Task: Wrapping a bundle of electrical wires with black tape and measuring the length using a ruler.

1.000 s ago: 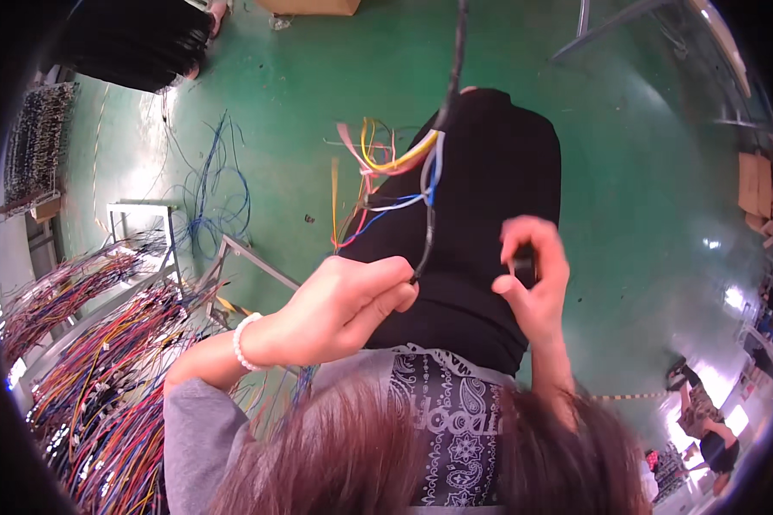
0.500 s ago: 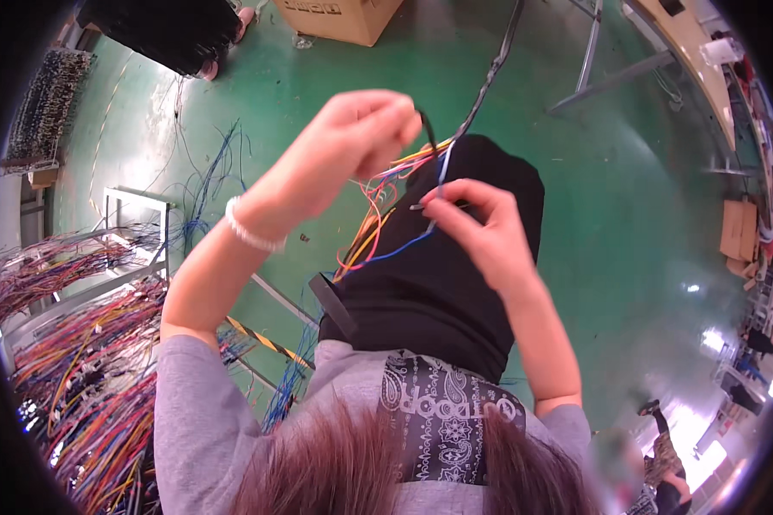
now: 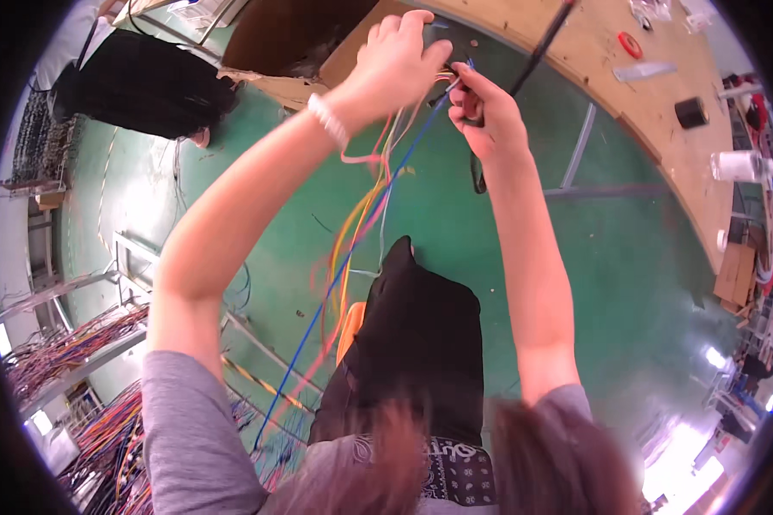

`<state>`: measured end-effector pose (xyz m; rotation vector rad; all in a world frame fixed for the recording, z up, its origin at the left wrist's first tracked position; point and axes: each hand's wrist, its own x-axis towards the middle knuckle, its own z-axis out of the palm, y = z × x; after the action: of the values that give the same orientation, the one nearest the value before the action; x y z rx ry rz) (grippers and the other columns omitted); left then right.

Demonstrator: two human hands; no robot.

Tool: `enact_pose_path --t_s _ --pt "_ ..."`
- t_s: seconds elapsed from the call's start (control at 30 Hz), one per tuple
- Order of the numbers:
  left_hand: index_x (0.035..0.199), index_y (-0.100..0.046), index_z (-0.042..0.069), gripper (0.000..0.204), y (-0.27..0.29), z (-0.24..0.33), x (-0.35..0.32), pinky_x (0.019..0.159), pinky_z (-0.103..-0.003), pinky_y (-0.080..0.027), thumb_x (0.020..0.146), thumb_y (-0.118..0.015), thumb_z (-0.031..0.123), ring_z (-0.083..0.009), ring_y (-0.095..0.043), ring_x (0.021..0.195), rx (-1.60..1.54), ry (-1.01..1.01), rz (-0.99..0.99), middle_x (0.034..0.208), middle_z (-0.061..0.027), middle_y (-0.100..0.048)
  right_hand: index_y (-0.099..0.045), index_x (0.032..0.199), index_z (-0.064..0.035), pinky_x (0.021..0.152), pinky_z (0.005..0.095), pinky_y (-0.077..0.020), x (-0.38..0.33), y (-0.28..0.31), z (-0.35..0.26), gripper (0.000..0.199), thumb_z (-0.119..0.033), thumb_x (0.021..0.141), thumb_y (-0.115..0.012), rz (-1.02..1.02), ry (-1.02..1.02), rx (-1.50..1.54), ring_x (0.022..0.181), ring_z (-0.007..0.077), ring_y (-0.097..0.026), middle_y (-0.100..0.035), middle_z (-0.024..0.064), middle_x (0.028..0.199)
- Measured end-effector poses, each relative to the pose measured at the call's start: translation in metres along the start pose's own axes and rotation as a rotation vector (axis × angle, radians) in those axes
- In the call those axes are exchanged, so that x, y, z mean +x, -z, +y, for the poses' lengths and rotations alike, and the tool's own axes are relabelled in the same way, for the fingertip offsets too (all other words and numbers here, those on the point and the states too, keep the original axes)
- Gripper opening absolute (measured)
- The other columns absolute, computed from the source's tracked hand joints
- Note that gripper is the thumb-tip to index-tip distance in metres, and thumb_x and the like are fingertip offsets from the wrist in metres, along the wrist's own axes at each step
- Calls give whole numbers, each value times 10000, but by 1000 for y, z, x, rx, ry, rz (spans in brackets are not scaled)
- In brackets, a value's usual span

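My right hand [image 3: 494, 112] is closed around a bundle of thin wires, with a blue wire [image 3: 395, 176] and yellow wires [image 3: 356, 215] trailing from it down to the left. A thick black-wrapped cable [image 3: 541, 47] runs up and to the right from behind this hand. Below the fingers hangs a dark loop [image 3: 477, 174], whose kind I cannot make out. My left hand [image 3: 395, 60] is just left of the right hand, over the wires, its thumb and fingers apart. Nothing is plainly held in it.
A wooden table [image 3: 610, 77] curves along the upper right, bearing a red tape ring [image 3: 630, 45], a black tape roll [image 3: 690, 112] and a clear jar [image 3: 737, 166]. A cardboard box [image 3: 352, 56] stands ahead. Racks of coloured wires [image 3: 103, 429] fill the lower left. Someone in black [image 3: 137, 81] is at upper left.
Both hands have moved up and forward, away from my lap, toward the table and box. The left hand's fingers have spread from a pinch. The coloured wires now stretch out longer behind the hands.
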<state>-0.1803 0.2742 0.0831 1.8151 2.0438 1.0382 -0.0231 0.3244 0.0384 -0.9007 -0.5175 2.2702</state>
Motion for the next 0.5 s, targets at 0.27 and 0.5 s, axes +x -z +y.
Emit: enact_pose_path --t_s 0.27,0.5 --pt "1469 -84 -84 890 222 116 -208 1150 -424 -237 891 -657 275 -404 -243 1403 -203 663 -750 1484 -300 -229 -633 974 -80 493 214 -367 25 -23 -14 107 -144 895 -669 159 -242 233 597 67 -475 -535 -36 715" --pt "925 -582 18 136 221 145 -356 600 -403 -468 959 -503 123 -331 -623 637 42 1134 -148 686 -187 -580 -623 1029 -64 585 262 -386 -17 -109 -60 135 -166 943 -600 -12 -621 451 735 109 -525 -626 -9 859"
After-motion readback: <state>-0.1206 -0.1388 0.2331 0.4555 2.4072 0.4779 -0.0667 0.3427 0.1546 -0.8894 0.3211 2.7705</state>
